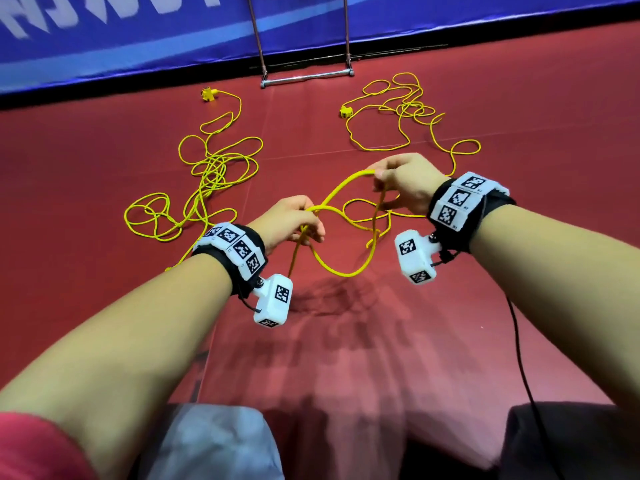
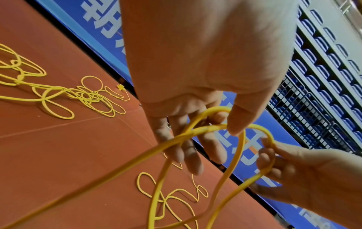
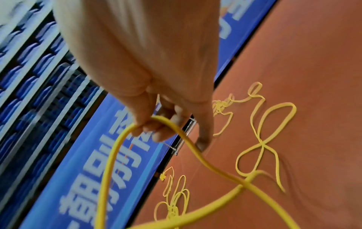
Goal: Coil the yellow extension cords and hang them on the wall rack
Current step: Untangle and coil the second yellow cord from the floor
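Above the red floor (image 1: 104,140), the left hand (image 1: 291,223) and right hand (image 1: 405,183) each pinch a loop of yellow extension cord (image 1: 341,273) between curled fingers. A second cord (image 1: 391,109) lies tangled near the rack (image 1: 306,77); only the wrist views show blue seats (image 2: 321,65).

Cord you hold (image 1: 341,192): smooth yellow jacket, rubbery or plastic, faint sheen
Cords on your floor (image 1: 207,174): the same yellow jacket, with moulded plastic socket blocks (image 1: 209,94) at the ends
Floor (image 1: 346,341): dark red sheet flooring, matt, finely textured, with thin seams
Rack frame (image 1: 306,77): bare metal tube, bright and glossy
Banner (image 1: 138,36): blue printed sheet, smooth, slightly shiny
Your wristbands (image 1: 239,254): black cloth carrying hard white matt plastic blocks with printed black-and-white markers
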Demonstrator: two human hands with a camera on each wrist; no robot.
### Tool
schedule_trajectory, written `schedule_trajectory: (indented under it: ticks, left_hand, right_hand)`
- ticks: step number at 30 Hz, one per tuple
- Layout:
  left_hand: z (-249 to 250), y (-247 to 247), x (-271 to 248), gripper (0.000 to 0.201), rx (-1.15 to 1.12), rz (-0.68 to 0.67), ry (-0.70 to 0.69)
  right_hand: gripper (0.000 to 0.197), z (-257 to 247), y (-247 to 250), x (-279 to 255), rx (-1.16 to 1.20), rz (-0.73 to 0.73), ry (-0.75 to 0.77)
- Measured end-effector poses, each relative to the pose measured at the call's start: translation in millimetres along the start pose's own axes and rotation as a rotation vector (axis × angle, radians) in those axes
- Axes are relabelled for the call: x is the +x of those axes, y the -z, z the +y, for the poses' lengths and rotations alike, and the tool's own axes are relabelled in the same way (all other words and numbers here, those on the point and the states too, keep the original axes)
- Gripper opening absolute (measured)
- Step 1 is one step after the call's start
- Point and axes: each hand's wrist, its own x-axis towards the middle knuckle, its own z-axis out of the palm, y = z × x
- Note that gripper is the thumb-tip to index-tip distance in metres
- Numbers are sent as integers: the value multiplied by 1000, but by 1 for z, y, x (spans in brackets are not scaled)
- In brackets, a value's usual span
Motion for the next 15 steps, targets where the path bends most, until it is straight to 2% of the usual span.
schedule_trajectory:
  ticks: [3, 5, 6, 8, 10, 11, 13, 15]
  left_hand:
    - [-10, 4, 0, 26, 34, -30, 35]
    - [-19, 5, 0, 24, 45, -28, 68]
    - [-23, 5, 0, 23, 48, -17, 85]
    - [-28, 6, 1, 21, 75, 1, 97]
    - [-26, 4, 3, 20, 111, 2, 77]
    - [-23, 3, 5, 21, 127, -7, 60]
    - [-13, -5, 7, 21, 153, -47, 22]
    - [-3, -16, 7, 21, 164, -98, -19]
  right_hand:
    - [29, -5, 11, 10, 382, 221, -126]
    - [29, -1, 16, 16, 463, 310, -207]
    - [28, 3, 16, 16, 393, 324, -217]
    - [23, 15, 15, 18, -5, 291, -164]
    - [46, 24, 12, 20, -481, 216, -35]
    - [58, 24, 8, 19, -638, 170, 47]
    - [68, 19, -5, 13, -783, 27, 224]
    - [61, 13, -20, 5, -813, -179, 302]
